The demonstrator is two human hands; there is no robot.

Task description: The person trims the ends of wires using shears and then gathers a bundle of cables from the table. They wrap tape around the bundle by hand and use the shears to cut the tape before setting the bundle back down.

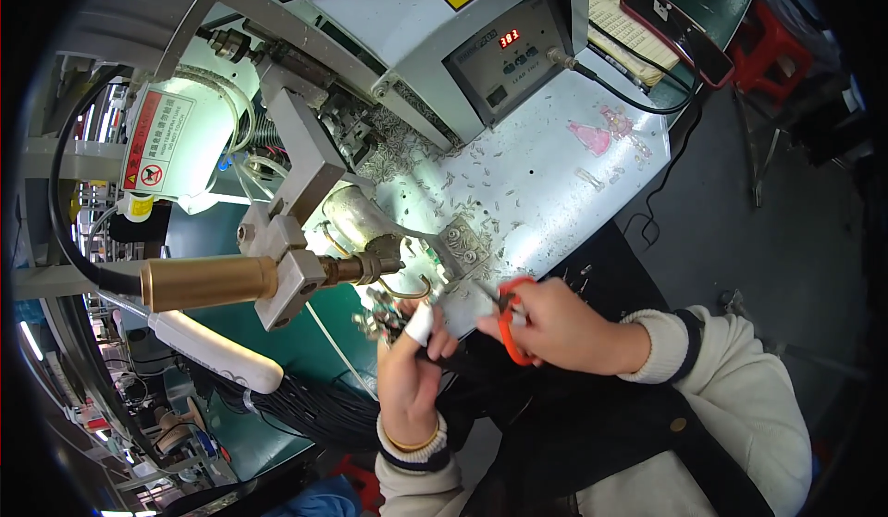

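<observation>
My right hand [573,330] is closed around orange-handled scissors [518,349], whose tips point up and left over the pale metal platform. My left hand [407,378], with white tape on one finger, is closed on a cluster of small metal-and-green parts [379,318]. The exact kind of these parts is too small and blurred to tell. Just above the left hand hangs a curved brass-coloured tube [407,292], part of the soldering machine. A small green piece [433,260] sits by the machine's metal block [462,247], beyond my fingers.
A gold cylinder [208,284] on a metal arm stands left of my hands. The control box [509,59] rises behind. Metal clippings [444,184] litter the platform [564,212]. Black cables [319,401] lie bundled at lower left. A phone [680,38] and red stool [772,50] are far right.
</observation>
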